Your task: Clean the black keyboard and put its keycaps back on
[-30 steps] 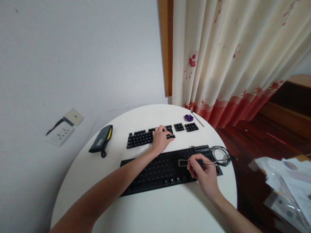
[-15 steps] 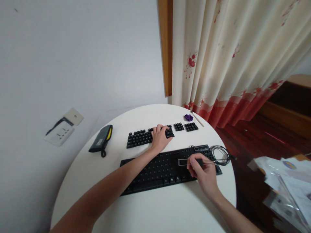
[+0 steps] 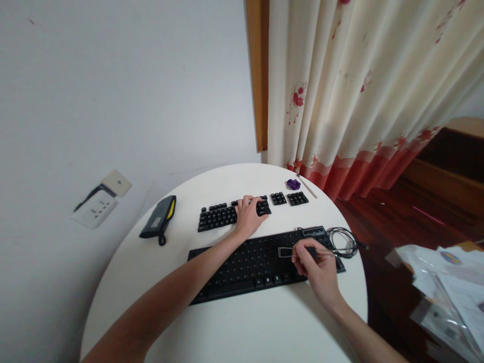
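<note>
A black keyboard (image 3: 242, 267) lies across the table with most of its keycaps off; a few caps stay on its near edge. Beyond it, loose black keycaps (image 3: 217, 217) are laid out in rows. My left hand (image 3: 247, 214) rests over the right part of these rows, thumb and forefinger apart on either side of some caps; what lies under the palm is hidden. Above the right part of the keyboard, my right hand (image 3: 312, 259) is closed on a wire keycap puller (image 3: 285, 252), its wire loop pointing left.
Smaller keycap groups (image 3: 297, 198) lie farther right, near a crumpled purple thing (image 3: 293, 184) and a thin brush-like stick (image 3: 307, 186). A dark case (image 3: 158, 217) stands at left. The coiled cable (image 3: 342, 242) sits by the table's right edge. Plastic bags (image 3: 446, 287) are at far right.
Both hands stay almost where they were, over the keycaps and the keyboard. The view has shifted very slightly.
</note>
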`<state>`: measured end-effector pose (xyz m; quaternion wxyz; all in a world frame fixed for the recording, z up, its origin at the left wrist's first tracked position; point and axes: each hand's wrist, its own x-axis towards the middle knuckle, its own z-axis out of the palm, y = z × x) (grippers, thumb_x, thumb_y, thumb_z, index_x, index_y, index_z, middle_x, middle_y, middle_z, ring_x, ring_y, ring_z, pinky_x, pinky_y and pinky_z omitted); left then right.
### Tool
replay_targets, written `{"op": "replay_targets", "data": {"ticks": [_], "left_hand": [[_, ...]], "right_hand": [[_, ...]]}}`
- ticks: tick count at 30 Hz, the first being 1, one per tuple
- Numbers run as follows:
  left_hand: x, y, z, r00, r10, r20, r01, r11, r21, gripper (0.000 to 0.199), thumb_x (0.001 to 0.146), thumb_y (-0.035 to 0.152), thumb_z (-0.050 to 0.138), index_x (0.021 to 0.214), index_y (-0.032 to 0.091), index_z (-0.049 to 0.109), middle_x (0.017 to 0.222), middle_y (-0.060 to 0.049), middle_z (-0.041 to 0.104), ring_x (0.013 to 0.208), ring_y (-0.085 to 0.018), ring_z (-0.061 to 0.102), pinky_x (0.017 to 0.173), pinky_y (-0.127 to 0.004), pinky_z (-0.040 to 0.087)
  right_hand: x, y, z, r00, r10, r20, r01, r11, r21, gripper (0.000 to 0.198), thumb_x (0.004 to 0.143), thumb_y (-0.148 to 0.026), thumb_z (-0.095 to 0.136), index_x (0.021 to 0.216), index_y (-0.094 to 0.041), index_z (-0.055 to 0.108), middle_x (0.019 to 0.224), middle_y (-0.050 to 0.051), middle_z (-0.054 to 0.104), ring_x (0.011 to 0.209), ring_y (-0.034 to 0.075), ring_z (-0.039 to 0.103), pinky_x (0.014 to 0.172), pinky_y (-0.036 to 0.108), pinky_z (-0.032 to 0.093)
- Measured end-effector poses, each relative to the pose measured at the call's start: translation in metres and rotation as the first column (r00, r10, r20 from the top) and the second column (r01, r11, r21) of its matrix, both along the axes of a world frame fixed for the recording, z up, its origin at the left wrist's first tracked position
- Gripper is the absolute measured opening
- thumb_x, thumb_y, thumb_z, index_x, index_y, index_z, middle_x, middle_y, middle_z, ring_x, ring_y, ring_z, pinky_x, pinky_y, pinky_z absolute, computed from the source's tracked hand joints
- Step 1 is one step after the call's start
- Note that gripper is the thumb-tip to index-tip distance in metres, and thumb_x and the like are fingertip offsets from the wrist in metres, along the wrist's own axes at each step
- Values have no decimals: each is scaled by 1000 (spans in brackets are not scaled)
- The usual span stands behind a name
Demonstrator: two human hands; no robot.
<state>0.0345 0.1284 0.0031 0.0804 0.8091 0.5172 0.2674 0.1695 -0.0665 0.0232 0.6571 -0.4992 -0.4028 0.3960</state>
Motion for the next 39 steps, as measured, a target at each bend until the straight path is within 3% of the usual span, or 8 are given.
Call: {"op": "replay_targets", "data": {"ticks": [6, 11, 15, 20, 25, 28, 33, 39], "left_hand": [[-28, -14, 18, 989, -121, 89, 121, 993, 6, 13, 84, 18, 67, 96, 24, 66, 105, -2, 65, 104, -22, 55, 95, -37, 41], [-56, -49, 30, 971, -237, 32, 239, 965, -106, 13, 87, 15, 62, 95, 24, 67, 102, -1, 67, 98, -21, 59, 93, -37, 44], [-49, -82, 40, 938, -338, 76, 346, 926, -151, 12, 88, 17, 60, 95, 24, 67, 102, -3, 67, 100, -21, 60, 95, -37, 45], [-12, -114, 44, 879, -463, 118, 478, 853, -212, 13, 88, 17, 61, 95, 25, 68, 101, -2, 68, 100, -21, 61, 94, -36, 46], [22, -131, 36, 840, -532, 108, 542, 809, -227, 14, 89, 18, 61, 99, 23, 70, 103, -3, 68, 101, -22, 60, 94, -37, 47], [35, -135, 27, 822, -560, 100, 567, 794, -218, 23, 92, 13, 52, 102, 23, 70, 103, -4, 67, 99, -21, 59, 92, -37, 48], [33, -129, 12, 828, -540, 148, 560, 804, -201, 46, 87, -4, 38, 105, 24, 70, 105, -4, 66, 102, -20, 59, 95, -35, 47], [18, -121, 7, 849, -489, 199, 525, 822, -221, 43, 86, -4, 38, 100, 22, 70, 102, -4, 66, 100, -20, 58, 95, -35, 47]], "right_hand": [[22, -2, -1, 987, -152, -43, 153, 987, 38, 20, 89, -38, 66, 97, -22, 57, 64, -3, 60, 45, 9, 47, 40, 20, 34], [66, -7, -9, 948, -300, 105, 296, 954, 54, 20, 85, -37, 70, 86, -19, 61, 63, -1, 59, 51, 11, 49, 43, 22, 36], [91, -9, -12, 893, -337, 299, 335, 940, 59, 22, 83, -39, 71, 86, -18, 68, 70, 3, 64, 58, 15, 54, 50, 26, 42], [105, -5, -13, 805, -220, 551, 220, 973, 67, 25, 87, -42, 65, 82, -19, 70, 81, 6, 71, 78, 24, 64, 74, 36, 49], [106, -3, -17, 733, -62, 678, 52, 998, 34, 26, 93, -39, 56, 82, -19, 68, 81, 7, 70, 77, 23, 63, 75, 35, 48], [106, -2, -16, 696, 32, 718, -50, 999, 4, 25, 95, -36, 53, 84, -19, 68, 80, 6, 69, 76, 22, 62, 73, 34, 47], [100, -4, -7, 699, 61, 712, -91, 996, 4, 27, 97, -36, 51, 83, -19, 66, 78, 4, 68, 74, 20, 61, 71, 32, 46], [75, -3, -4, 694, 178, 697, -241, 971, -8, 21, 97, -28, 52, 81, -20, 62, 76, 2, 64, 70, 17, 57, 69, 29, 44]]}}
